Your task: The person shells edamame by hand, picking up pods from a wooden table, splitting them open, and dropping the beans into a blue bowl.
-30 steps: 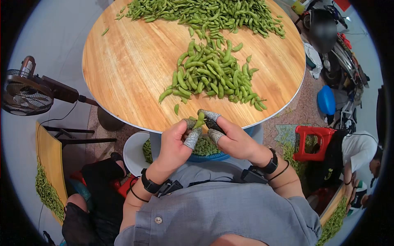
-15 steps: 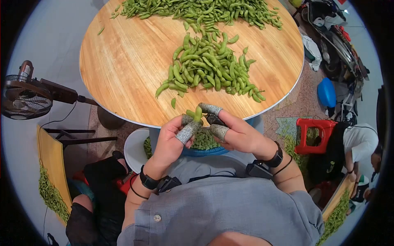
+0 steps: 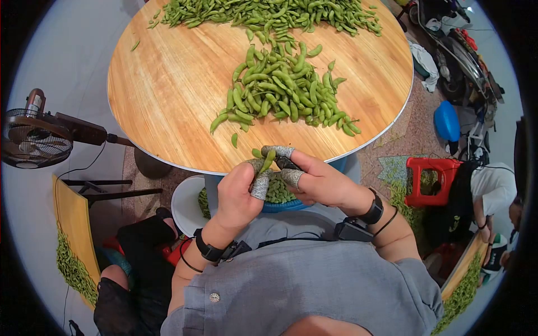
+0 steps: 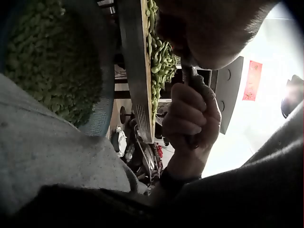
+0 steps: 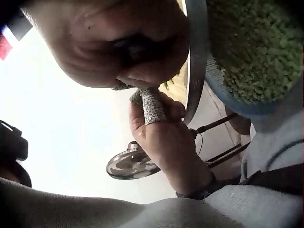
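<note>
Just off the near edge of the round wooden table (image 3: 162,101), the left hand (image 3: 240,193) pinches a green pod (image 3: 269,160) between wrapped thumb and finger. Touching it from the right, the right hand (image 3: 322,182) grips a small dark tool (image 3: 287,163), its finger and thumb wrapped too. A second bit of green (image 3: 256,153) shows at the left fingertips. Beyond the hands lies a pile of pods (image 3: 280,89). Below them is a blue basket (image 3: 280,207) of shelled beans, seen also as a basket (image 5: 223,102) in the right wrist view.
A larger heap of pods (image 3: 269,14) covers the table's far side. At left are a fan (image 3: 36,137), a side table (image 3: 70,210) and a white bucket (image 3: 188,210). On the right stand a red stool (image 3: 431,182), a blue basin (image 3: 446,120) and another person (image 3: 492,190).
The hands stay together and have shifted slightly left. The pod has tilted between the left fingers, and the right finger has come closer over it. The head view has moved slightly.
</note>
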Demonstrator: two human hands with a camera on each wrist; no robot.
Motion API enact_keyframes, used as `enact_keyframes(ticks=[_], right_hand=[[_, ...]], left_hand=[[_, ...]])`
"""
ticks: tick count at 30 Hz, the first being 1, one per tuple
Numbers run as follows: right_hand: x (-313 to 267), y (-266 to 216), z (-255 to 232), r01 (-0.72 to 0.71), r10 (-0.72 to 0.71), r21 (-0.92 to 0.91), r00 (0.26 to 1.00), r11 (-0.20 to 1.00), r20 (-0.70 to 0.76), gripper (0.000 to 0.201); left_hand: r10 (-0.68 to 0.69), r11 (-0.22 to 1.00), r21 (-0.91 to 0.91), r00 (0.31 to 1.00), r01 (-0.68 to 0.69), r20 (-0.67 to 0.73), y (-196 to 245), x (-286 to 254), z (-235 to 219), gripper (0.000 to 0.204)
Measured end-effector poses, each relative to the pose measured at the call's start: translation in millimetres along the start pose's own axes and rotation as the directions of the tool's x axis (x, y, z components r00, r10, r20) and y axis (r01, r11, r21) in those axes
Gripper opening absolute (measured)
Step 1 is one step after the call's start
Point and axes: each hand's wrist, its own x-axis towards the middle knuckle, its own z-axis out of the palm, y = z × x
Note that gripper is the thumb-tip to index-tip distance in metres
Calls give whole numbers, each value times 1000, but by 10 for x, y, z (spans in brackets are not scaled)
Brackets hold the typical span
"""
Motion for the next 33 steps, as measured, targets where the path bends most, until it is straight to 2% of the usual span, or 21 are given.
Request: enact_keyframes(ticks=[1, 3, 4, 5, 6, 8, 9, 11, 13, 15, 18, 19, 22, 24, 25, 26, 27, 29, 30, 32, 33], right_hand=[[-6, -5, 5, 1, -1, 2, 1000, 1000, -1, 45], [-20, -6, 22, -57, 51, 178, 998, 982, 35, 49], [-37, -21, 20, -56, 50, 180, 998, 982, 34, 49], [-64, -40, 13, -84, 69, 231, 995, 969, 73, 48], [-85, -51, 6, -113, 85, 281, 990, 953, 112, 48], [-106, -58, -2, -133, 100, 316, 988, 939, 118, 49], [-111, -60, -3, -154, 116, 349, 985, 924, 128, 50], [-107, -65, -13, -163, 123, 365, 984, 917, 131, 50], [-108, -40, -20, -173, 130, 386, 982, 906, 136, 49], [-110, -14, -34, -88, 72, 260, 995, 962, 70, 41], [-108, -8, -18, -29, 33, 198, 999, 980, -18, 39], [-94, 14, -18, -27, 32, 200, 999, 979, -19, 39], [-65, 60, -30, 96, -83, 187, 994, 978, -75, 38], [-86, 37, -18, 153, -149, 70, 987, 986, -63, 40], [-94, 25, -16, 152, -148, 71, 987, 986, -62, 40], [-102, 11, -17, 180, -183, -65, 982, 982, -54, 41], [-110, 2, -19, 205, -217, -200, 975, 958, -42, 43], [-110, -5, -11, 212, -228, -230, 973, 950, -42, 44], [-112, -7, -8, 220, -238, -261, 970, 940, -41, 44], [-129, -25, -32, 237, -258, -317, 966, 918, -23, 45], [-134, -29, -43, 255, -276, -371, 961, 893, -3, 45]], left_hand=[[-1, 999, -39, 1000, 2, 23, -9, -6, -10, 14], [-2, 997, -78, 999, 6, 48, 16, -1, -25, 14], [-169, 894, -395, 976, 209, 133, 67, 16, -49, 13], [-293, 656, -643, 918, 395, 266, 97, 24, -62, 13], [-291, 657, -642, 918, 396, 268, 64, 18, -75, 13], [-330, 203, -767, 780, 608, 531, -54, 0, -100, 13], [-329, 203, -767, 780, 609, 532, -79, -13, -81, 13], [-133, -190, -796, 789, 574, 600, -116, -29, -49, 18], [-161, -210, -786, 772, 582, 615, -117, -37, -28, 20], [-186, -230, -776, 756, 588, 628, -110, -32, -18, 21], [-198, -218, -786, 762, 578, 616, -80, -27, -27, 20], [-207, -196, -796, 770, 572, 604, -55, -27, -26, 19], [-232, -137, -818, 785, 558, 574, -10, -35, -12, 18], [-253, -103, -828, 791, 551, 558, -14, -42, -12, 17], [-255, -51, -834, 800, 550, 543, -35, -43, -7, 16], [-255, 2, -837, 809, 548, 529, -45, -44, -3, 14], [-254, 1, -836, 809, 549, 531, -31, -43, 0, 14], [-345, 238, -795, 813, 558, 468, 15, -44, 6, 13], [-345, 237, -794, 813, 559, 470, 18, -49, -6, 13], [-342, 470, -687, 832, 555, 438, 7, -59, -36, 11], [-342, 468, -686, 830, 557, 441, -13, -71, -16, 11]])
